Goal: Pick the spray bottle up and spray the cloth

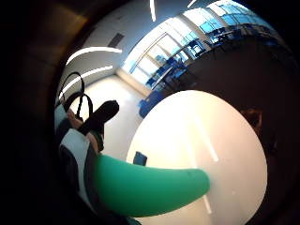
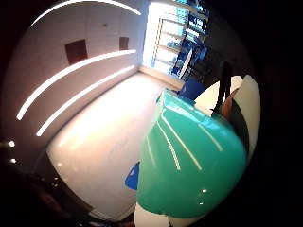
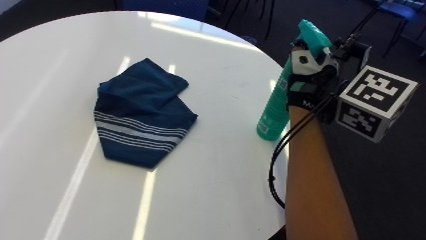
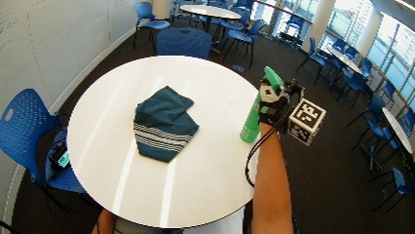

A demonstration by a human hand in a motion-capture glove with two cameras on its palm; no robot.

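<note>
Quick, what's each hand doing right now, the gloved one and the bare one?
Gloved right hand: grips the green spray bottle near its top, at the edge of the white table.
Bare hand: not in view, cannot be told.

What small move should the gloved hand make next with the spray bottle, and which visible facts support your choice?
Probably swing the spray bottle toward the cloth. The right hand already grips its neck near the table edge, but the cloth lies well away toward the table's middle, so spraying from here would likely fall short.
</note>
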